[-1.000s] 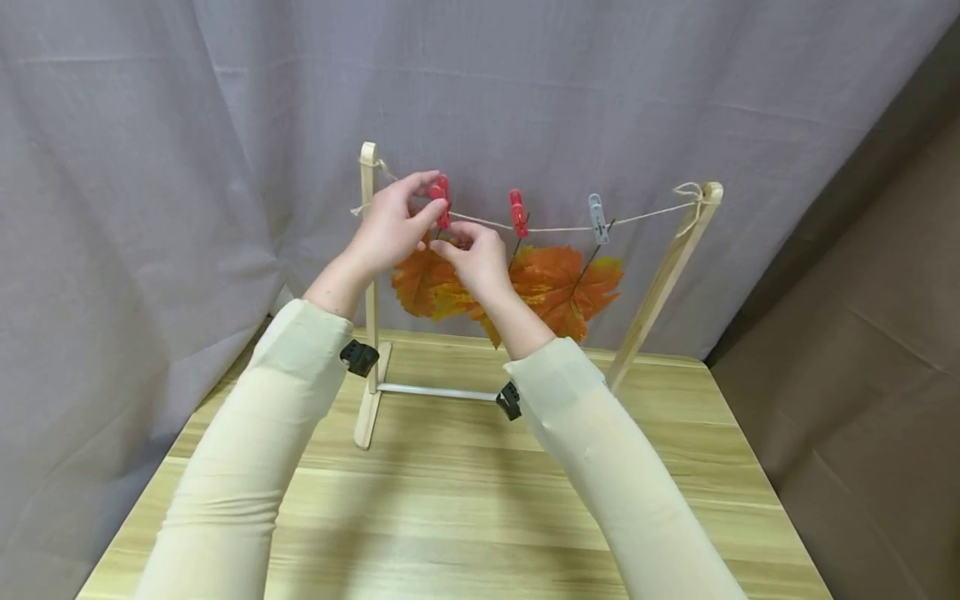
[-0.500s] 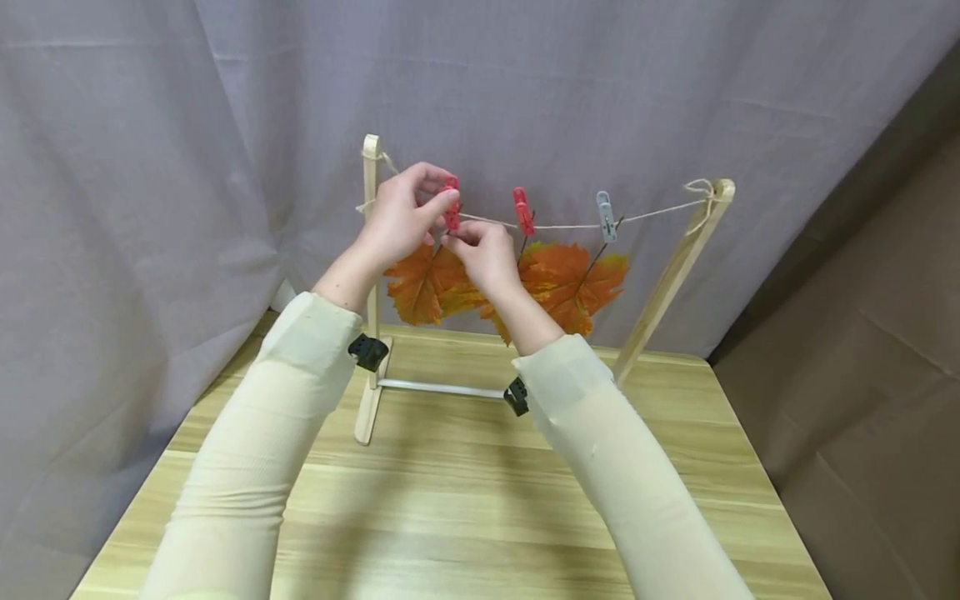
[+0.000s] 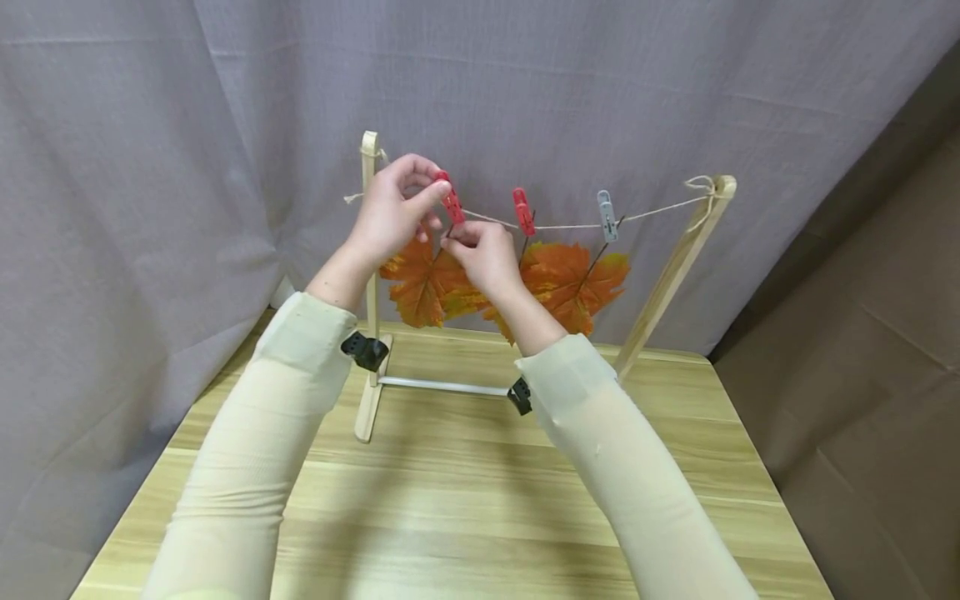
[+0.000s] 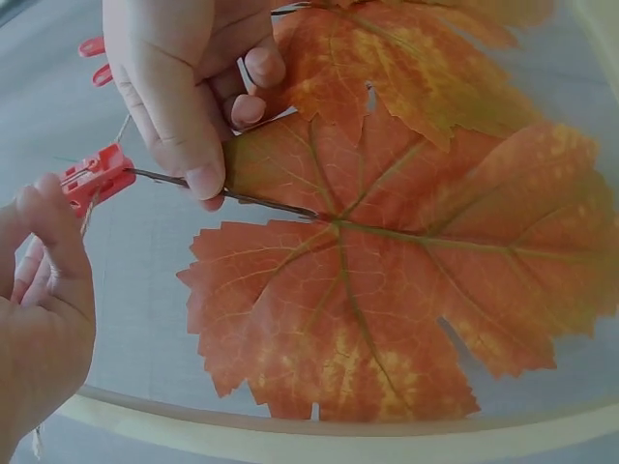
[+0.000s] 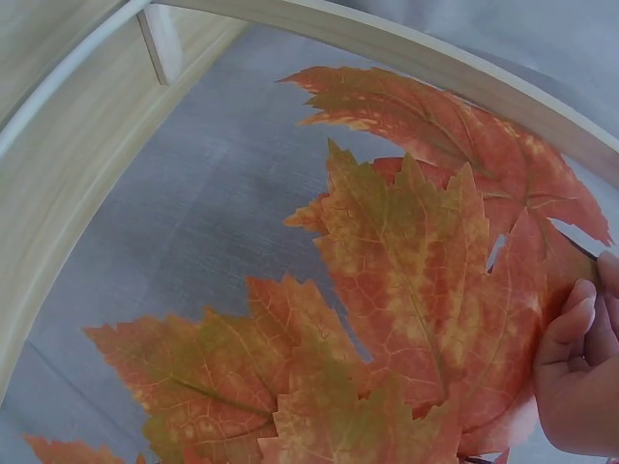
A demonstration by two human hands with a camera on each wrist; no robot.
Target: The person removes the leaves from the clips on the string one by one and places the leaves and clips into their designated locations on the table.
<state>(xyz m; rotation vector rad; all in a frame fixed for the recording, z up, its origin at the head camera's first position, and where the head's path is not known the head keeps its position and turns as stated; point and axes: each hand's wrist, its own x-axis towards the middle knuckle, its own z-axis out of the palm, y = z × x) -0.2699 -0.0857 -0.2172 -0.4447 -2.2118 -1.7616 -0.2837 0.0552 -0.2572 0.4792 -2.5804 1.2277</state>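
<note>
My left hand (image 3: 393, 208) pinches a red clothespin (image 3: 452, 200) at the left part of the string. In the left wrist view the clothespin (image 4: 100, 179) sits at the string, its tip at the end of a dark leaf stem (image 4: 261, 200). With thumb and fingers my right hand (image 3: 487, 257) pinches that stem just below the clothespin. The orange artificial maple leaf (image 3: 422, 287) hangs under both hands. In the right wrist view the right hand (image 5: 585, 372) is at the right edge, beside overlapping leaves (image 5: 406, 280).
A second red clothespin (image 3: 523, 212) and a grey clothespin (image 3: 607, 217) hold more leaves (image 3: 577, 283) on the string (image 3: 660, 210). The string runs between two wooden posts (image 3: 675, 275) joined by a white rod (image 3: 442, 385) low down. A wooden table (image 3: 450, 500) lies beneath; grey cloth (image 3: 637, 75) hangs behind.
The left hand has tilted the clothespin, its top leaning left now. The right hand stays at the stem, slightly right of where it was. The other clothespins keep their places on the string.
</note>
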